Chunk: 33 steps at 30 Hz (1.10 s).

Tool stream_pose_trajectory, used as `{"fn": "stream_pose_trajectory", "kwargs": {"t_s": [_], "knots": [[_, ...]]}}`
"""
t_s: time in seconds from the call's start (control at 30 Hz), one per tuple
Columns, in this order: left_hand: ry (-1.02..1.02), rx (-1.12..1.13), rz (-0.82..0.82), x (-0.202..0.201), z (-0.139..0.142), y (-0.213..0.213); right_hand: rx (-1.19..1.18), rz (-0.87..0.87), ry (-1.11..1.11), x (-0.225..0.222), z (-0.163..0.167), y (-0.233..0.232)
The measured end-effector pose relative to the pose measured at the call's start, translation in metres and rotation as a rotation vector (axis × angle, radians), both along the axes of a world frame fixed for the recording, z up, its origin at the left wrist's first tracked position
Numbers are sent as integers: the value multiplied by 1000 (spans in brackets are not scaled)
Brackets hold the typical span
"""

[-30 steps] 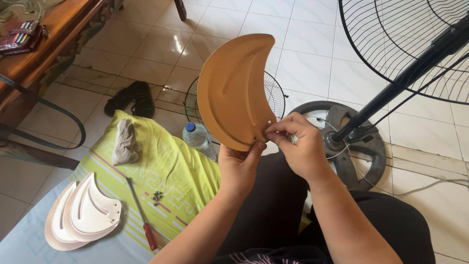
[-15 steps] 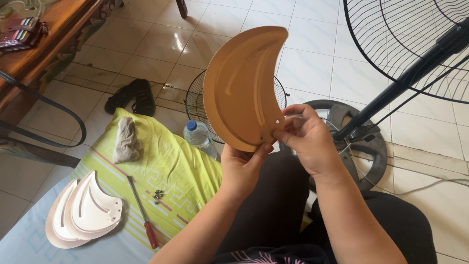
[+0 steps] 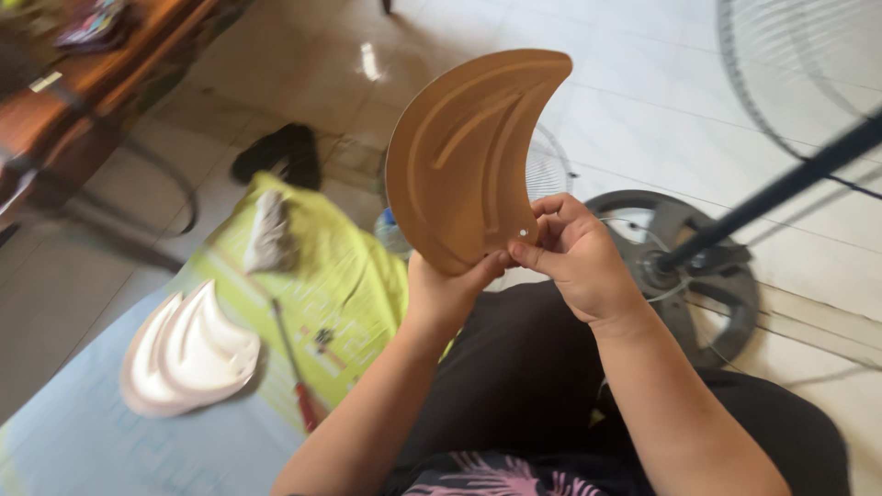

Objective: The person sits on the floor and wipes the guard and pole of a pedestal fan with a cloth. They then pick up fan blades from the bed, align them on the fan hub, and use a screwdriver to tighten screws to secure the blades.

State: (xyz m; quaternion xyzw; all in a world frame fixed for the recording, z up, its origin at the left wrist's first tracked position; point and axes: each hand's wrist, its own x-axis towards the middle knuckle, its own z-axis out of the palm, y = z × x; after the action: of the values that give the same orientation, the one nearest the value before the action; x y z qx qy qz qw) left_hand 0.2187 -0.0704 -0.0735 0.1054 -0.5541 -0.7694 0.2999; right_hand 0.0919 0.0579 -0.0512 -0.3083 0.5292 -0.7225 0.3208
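Fan blade (image 3: 464, 156): brown, crescent, held upright above lap for viewing.
Left hand (image 3: 450, 294): grips blade's base.
Right hand (image 3: 574, 257): pinches blade's base edge.

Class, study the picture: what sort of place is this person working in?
Probably a home floor used for fan repair: pale floor tiles, a wooden bench, and a fan stand base beside a screwdriver.

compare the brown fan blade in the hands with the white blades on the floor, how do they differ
The brown blade is tan, while the white blades are pale cream. The brown blade is held up in the air, pinched at its narrow end by the left hand and the right hand; the white blades lie flat on the mat, touched by no hand. The brown blade is single; the white blades are stacked. Both have the same curved crescent shape.
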Motion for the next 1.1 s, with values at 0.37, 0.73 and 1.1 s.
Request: {"fn": "stream_pose_trajectory", "kwargs": {"t_s": [0.37,0.73,1.1], "knots": [[-22,-19,643,172,-5,-146,532,647,466,151,-127,-149],[-66,35,731,231,-15,-161,710,1109,1156,267,-195,-193],[-91,8,773,198,11,-168,509,787,-119,202,-134,-155]]}}
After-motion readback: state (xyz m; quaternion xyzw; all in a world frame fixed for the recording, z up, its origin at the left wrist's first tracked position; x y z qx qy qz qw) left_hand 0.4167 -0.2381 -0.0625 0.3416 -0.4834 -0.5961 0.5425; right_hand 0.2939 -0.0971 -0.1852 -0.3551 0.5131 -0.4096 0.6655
